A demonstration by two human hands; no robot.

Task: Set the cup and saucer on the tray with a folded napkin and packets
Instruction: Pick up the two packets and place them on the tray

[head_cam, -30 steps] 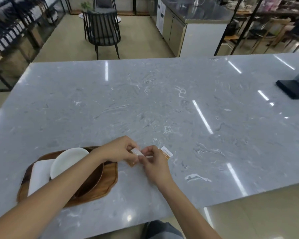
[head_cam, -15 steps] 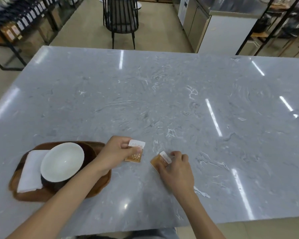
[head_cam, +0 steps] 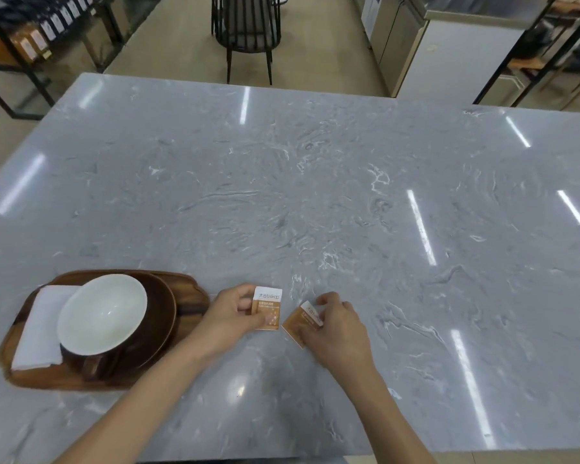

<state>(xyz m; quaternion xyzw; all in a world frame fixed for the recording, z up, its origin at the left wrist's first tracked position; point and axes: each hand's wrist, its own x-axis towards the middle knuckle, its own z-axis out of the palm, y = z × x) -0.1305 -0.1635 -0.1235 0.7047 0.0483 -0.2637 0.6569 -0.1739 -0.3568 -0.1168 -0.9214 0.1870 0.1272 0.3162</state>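
A: Café room, chair (head_cam: pixel 245 35) at the far side, and a grey marble worktop (head_cam: pixel 315 195) that is bare apart from the near left corner. What has changed?

B: The packets. A second ago both hands were together, pinching the two as a pair. Half a second ago they had split them, one each, and now they sit a little further apart. The left packet (head_cam: pixel 267 308) faces up so its print reads; the right packet (head_cam: pixel 301 322) lies tilted on the worktop, half under the fingers.

A: And the rest of the set?

B: Tray (head_cam: pixel 188 289) at the near left, saucer (head_cam: pixel 163 306) on it, cup (head_cam: pixel 103 313) on the saucer, napkin (head_cam: pixel 39 329) folded along the tray's left side, partly under the cup's rim. So only the packets remain off the tray, just beside its right end.

A: How are the hands?

B: Left hand (head_cam: pixel 230 313) has its grip closed on its packet, thumb on the face, fingers behind, forearm crossing the tray's near corner. Right hand (head_cam: pixel 339 329) is palm down, its grip pressing the other packet flat with the fingertips curled over it; whether it pinches or merely pins, I cannot tell.

A: Next?

B: Likely the left packet goes to the tray first; it is nearest.
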